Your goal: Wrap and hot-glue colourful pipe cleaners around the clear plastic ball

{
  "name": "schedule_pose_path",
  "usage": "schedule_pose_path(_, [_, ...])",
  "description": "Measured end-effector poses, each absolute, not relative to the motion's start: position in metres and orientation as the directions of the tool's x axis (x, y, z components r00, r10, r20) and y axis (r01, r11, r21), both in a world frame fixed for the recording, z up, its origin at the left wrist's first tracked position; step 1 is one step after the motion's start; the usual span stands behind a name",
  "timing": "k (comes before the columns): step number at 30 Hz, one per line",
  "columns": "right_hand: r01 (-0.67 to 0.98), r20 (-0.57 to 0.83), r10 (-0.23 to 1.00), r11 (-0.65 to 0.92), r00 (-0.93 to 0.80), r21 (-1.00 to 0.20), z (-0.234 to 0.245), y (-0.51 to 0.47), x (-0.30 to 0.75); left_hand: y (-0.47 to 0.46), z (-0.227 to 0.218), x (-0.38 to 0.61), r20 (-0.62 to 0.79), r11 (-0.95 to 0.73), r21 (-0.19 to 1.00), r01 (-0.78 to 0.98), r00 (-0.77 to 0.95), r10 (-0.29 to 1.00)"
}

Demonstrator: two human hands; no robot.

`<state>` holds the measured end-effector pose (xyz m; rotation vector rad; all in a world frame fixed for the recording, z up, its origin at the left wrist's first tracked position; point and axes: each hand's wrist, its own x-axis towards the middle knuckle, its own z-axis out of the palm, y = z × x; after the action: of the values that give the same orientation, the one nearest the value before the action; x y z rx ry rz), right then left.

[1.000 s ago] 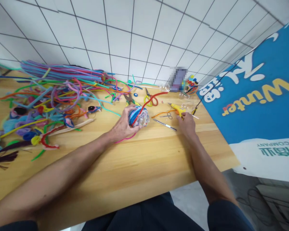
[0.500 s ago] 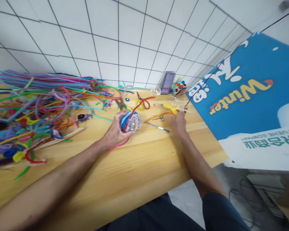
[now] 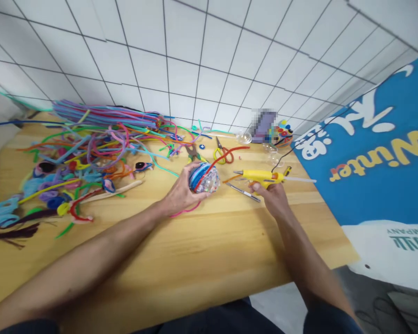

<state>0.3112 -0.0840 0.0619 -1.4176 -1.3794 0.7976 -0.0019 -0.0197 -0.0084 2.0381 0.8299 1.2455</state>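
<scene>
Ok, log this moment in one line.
left hand: holds wrapped ball | right hand: grips yellow glue gun | table: pipe cleaners, scissors

Your pale wooden tabletop (image 3: 202, 250): a sprawling heap of multicoloured fuzzy pipe cleaners (image 3: 90, 144) covers its left half. Yellow-handled scissors (image 3: 220, 150) and a slim metal tool (image 3: 244, 191), possibly tweezers, lie right of centre, with clear plastic domes (image 3: 244, 137) near the far edge.

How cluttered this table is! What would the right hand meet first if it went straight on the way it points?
Beyond the yellow glue gun it holds, the right hand would probably meet the clear plastic domes first; depth is unclear.
</scene>
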Motion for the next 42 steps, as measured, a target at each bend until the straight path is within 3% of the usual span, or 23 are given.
schedule_pose_path(4, [0.461,0.287,0.953,0.210,0.102,-0.862,0.050,-0.091,0.292,-0.017,-0.011,-0.001,0.557,-0.645,0.735,0.210,0.355,0.751])
schedule_pose_path(11, [0.677,0.474,0.875,0.408,-0.098,-0.613,0.032,-0.101,0.285,-0.017,-0.008,-0.002,0.593,-0.724,0.665,0.184,0.460,0.661])
schedule_pose_path(18, [0.766,0.519,0.807,0.515,-0.282,-0.385,0.024,-0.100,0.293,-0.017,-0.004,-0.004,0.577,-0.733,0.640,0.231,0.485,0.657])
schedule_pose_path(27, [0.770,0.587,0.756,0.549,-0.290,-0.326,0.033,-0.103,0.283,-0.014,-0.003,-0.007,0.589,-0.768,0.588,0.255,0.515,0.622])
schedule_pose_path(38, [0.769,0.565,0.726,0.595,-0.391,-0.232,0.038,-0.105,0.286,-0.011,-0.003,-0.010,0.578,-0.776,0.561,0.288,0.534,0.617])
schedule_pose_path(42, [0.823,0.558,0.765,0.517,-0.322,-0.235,0.035,-0.104,0.286,-0.010,-0.001,-0.011,0.573,-0.780,0.554,0.292,0.546,0.611])
